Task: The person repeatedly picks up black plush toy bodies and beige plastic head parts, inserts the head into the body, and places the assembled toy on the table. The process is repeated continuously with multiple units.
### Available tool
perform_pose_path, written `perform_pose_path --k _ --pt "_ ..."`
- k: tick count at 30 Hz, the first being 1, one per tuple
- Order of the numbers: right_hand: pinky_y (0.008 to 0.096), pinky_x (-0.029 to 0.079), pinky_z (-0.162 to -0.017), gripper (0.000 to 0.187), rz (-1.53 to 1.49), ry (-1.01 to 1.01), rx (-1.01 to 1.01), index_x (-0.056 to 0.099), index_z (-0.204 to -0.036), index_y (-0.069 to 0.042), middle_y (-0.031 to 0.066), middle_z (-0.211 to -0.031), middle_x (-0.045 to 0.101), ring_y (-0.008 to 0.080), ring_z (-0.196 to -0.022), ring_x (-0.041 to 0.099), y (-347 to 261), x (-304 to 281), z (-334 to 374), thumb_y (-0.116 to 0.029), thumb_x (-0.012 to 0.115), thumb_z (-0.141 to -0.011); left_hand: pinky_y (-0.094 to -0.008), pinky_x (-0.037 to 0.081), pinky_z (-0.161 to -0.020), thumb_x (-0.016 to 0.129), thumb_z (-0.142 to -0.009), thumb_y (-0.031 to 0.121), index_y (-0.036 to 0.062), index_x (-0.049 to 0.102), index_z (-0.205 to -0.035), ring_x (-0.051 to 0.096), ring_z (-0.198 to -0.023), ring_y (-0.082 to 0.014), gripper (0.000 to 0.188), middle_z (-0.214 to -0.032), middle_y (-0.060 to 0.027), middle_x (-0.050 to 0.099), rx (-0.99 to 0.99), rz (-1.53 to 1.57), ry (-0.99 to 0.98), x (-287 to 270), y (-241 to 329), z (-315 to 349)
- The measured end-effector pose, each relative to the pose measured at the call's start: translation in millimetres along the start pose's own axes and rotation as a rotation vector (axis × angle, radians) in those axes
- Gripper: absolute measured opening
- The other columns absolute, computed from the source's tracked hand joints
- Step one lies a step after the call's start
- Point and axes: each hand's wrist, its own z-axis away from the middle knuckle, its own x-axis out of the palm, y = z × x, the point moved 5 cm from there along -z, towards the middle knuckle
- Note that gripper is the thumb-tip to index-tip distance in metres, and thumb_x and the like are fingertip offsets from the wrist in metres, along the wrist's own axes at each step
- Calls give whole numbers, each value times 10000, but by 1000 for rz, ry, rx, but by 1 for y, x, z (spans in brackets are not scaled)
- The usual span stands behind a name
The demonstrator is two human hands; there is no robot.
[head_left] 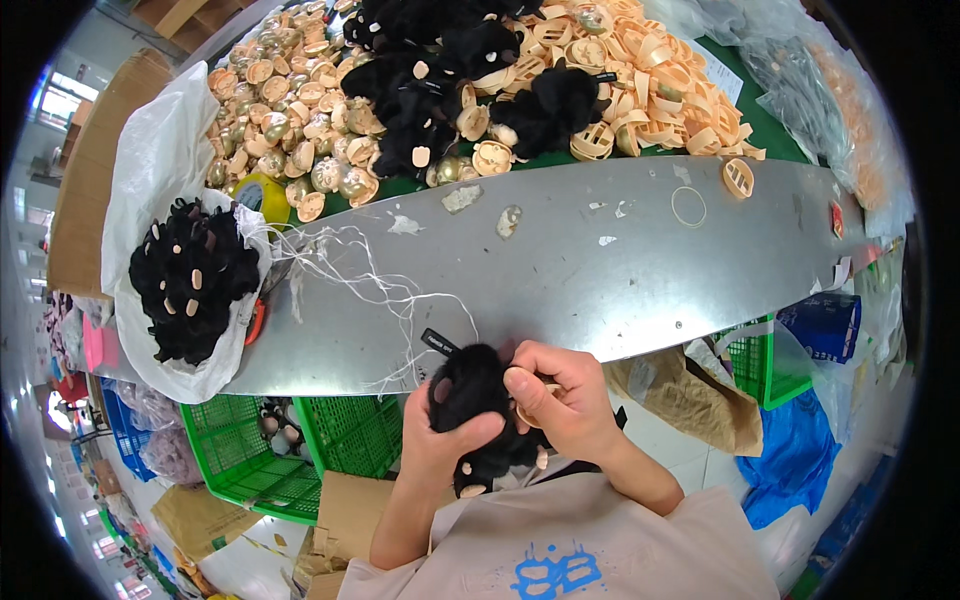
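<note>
A small black plush toy [470, 385] with a short black label is held above my lap, at the table's near edge. My left hand [445, 430] wraps round it from the left, thumb across its front. On its right side my right hand [560, 395] is closed in a pinch, thumb against forefinger; what lies between them is hidden. A beige piece shows just under those fingers. Black limbs with beige paw pads hang below. White threads [370, 275] run across the table to the toy's top from a white sack [150, 180] holding black plush pieces [195, 285].
Along the table's [560, 260] far side lie heaps of round beige-and-gold parts [300, 120], several black plush toys [420, 100] and beige slotted plastic parts [650, 90]. Yellow tape [262, 198] and an orange-handled tool [257, 322] lie near the sack. Green crates [345, 435] stand below.
</note>
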Motion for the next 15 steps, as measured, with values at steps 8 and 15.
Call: perform_pose_path --k 8,15 --pt "235 391 -473 262 206 64 -114 598 -821 -14 12 -733 560 72 -532 528 2 -3 -2 -194 625 -1009 -405 528 -969 696 -868 249 3 582 -1235 647 -1097 -249 456 -1193 -151 651 9 277 156 -2 -2 6" --pt "264 483 -673 143 280 223 -356 599 -1043 -1 82 -931 599 124 -767 617 -8 -12 -2 -140 593 -1007 -386 562 -924 738 -866 117 -16 580 -1212 667 -1048 -247 402 -1164 -153 657 -16 337 232 6 6 11"
